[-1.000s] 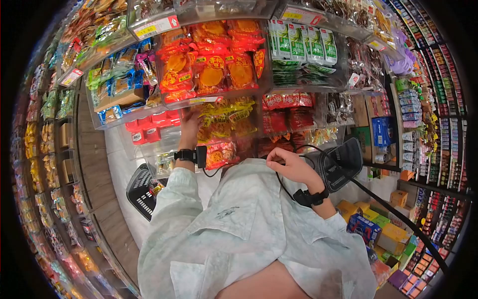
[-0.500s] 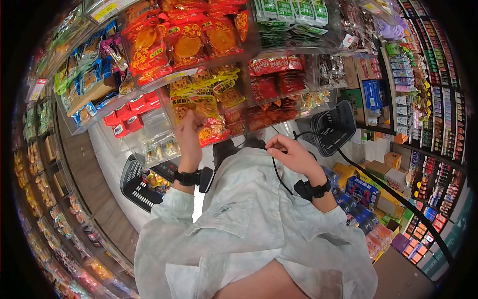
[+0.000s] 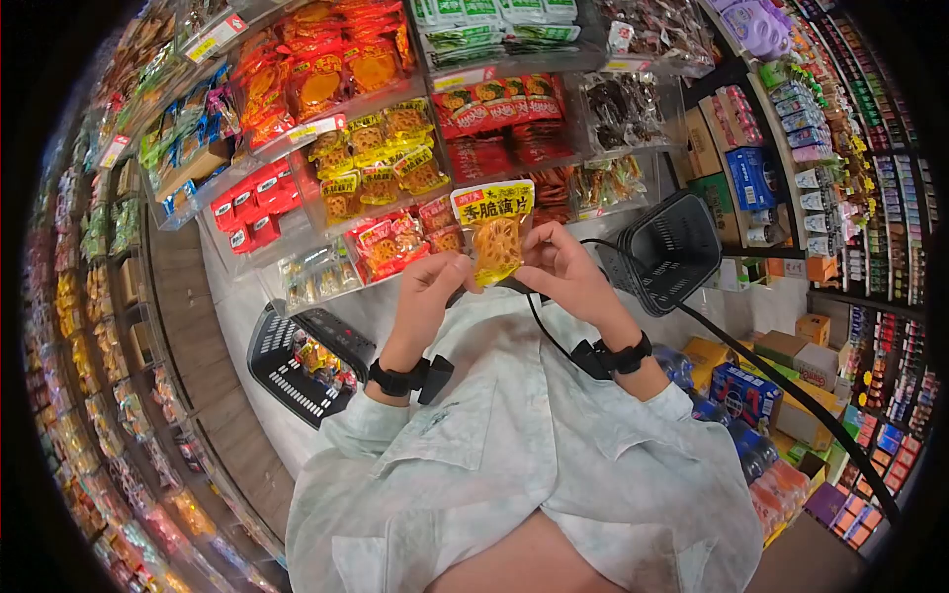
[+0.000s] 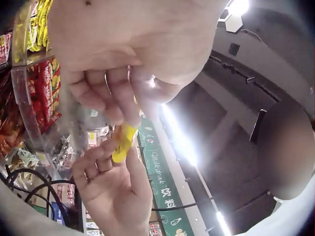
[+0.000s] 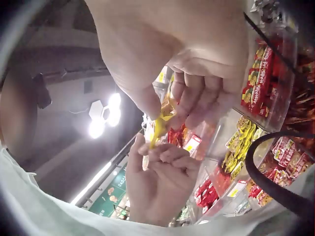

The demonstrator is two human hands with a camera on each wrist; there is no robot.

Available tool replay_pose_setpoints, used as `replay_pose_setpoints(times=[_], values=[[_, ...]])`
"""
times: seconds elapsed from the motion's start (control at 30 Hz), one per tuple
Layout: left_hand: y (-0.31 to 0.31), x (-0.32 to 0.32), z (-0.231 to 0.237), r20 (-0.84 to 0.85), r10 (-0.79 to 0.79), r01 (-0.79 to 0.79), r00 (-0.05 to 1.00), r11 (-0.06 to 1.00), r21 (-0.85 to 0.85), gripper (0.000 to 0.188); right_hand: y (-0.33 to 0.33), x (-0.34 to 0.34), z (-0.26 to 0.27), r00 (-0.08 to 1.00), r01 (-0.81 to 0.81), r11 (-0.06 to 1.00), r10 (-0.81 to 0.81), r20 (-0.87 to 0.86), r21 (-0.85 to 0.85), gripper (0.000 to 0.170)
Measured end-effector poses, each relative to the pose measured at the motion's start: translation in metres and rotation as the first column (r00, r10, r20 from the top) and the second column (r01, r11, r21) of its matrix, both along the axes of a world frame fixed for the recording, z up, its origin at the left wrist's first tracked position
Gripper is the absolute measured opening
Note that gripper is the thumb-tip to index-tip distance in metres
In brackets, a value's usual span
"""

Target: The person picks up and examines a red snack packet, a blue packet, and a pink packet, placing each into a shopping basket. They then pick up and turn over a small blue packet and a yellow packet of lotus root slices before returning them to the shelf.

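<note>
A small yellow snack packet with lotus root slices behind a clear window [image 3: 495,237] is held upright in front of the body, its printed face toward the head camera. My left hand [image 3: 432,295] pinches its lower left edge between thumb and fingers. At its lower right edge, my right hand [image 3: 573,275] pinches it likewise. The left wrist view shows the packet's yellow edge [image 4: 125,143] between both hands' fingertips. Similar yellow packets [image 3: 381,148] fill a clear shelf bin ahead, above a bin of red packets [image 3: 390,242].
Tiered clear bins with red packets [image 3: 504,104] and green packets [image 3: 494,35] rise ahead. A dark basket holding snacks [image 3: 321,361] stands at lower left, another dark basket [image 3: 672,252] at right. A black cable [image 3: 781,371] crosses the right side, near stacked boxes [image 3: 746,393].
My left hand has drawn a yellow packet out of the bin and brought it back to the body's middle. My right hand has risen to it and now pinches it too.
</note>
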State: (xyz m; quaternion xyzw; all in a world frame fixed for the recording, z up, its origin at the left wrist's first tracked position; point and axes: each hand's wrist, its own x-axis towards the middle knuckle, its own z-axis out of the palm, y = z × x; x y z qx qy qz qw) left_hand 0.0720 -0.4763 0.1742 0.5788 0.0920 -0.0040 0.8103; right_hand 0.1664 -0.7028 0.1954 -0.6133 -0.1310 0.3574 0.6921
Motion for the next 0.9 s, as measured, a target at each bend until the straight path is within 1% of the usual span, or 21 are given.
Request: replay_pose_setpoints(times=[0.07, 0.17, 0.27, 0.33, 0.47, 0.57, 0.67, 0.77, 0.87, 0.9], values=[[-0.031, -0.014, 0.004, -0.067, 0.044, -0.041, 0.997, 0.998, 0.051, 0.037, -0.020, -0.007, 0.000, 1.000, -0.019, 1.000, 0.019, 0.009, 0.020, 0.033], [-0.070, -0.041, 0.002, -0.168, 0.070, -0.071, 0.983, 0.997, 0.002, 0.026, -0.049, -0.019, -0.005, 0.996, -0.084, 0.995, 0.085, -0.010, 0.045, 0.034], [-0.104, -0.069, -0.003, -0.104, 0.160, -0.155, 0.982, 0.986, 0.056, 0.021, -0.066, -0.031, -0.018, 0.984, -0.171, 0.981, 0.174, -0.025, 0.089, 0.036], [-0.118, -0.094, -0.009, -0.131, 0.230, -0.225, 0.964, 0.973, 0.053, 0.022, -0.067, -0.043, -0.017, 0.971, -0.229, 0.967, 0.235, -0.042, 0.115, 0.036], [-0.136, -0.123, 0.005, -0.119, 0.384, -0.371, 0.916, 0.921, 0.117, 0.024, -0.059, -0.062, -0.017, 0.919, -0.385, 0.912, 0.393, -0.027, 0.142, 0.035], [-0.140, -0.144, 0.011, -0.136, 0.450, -0.421, 0.883, 0.886, 0.194, 0.025, -0.050, -0.075, -0.026, 0.890, -0.448, 0.885, 0.455, -0.037, 0.123, 0.036], [-0.146, -0.164, 0.010, -0.122, 0.522, -0.496, 0.844, 0.846, 0.195, 0.025, -0.042, -0.082, -0.028, 0.857, -0.512, 0.852, 0.515, 0.001, 0.104, 0.038], [-0.147, -0.182, 0.010, -0.125, 0.558, -0.531, 0.820, 0.824, 0.199, 0.024, -0.033, -0.093, -0.031, 0.823, -0.566, 0.820, 0.569, -0.005, 0.088, 0.039], [-0.145, -0.200, 0.009, -0.096, 0.623, -0.597, 0.776, 0.776, 0.204, 0.027, -0.021, -0.108, -0.028, 0.774, -0.630, 0.776, 0.631, -0.055, 0.042, 0.041], [-0.143, -0.208, 0.008, -0.092, 0.642, -0.617, 0.761, 0.760, 0.202, 0.028, -0.015, -0.116, -0.029, 0.777, -0.626, 0.778, 0.628, -0.038, 0.057, 0.041]])
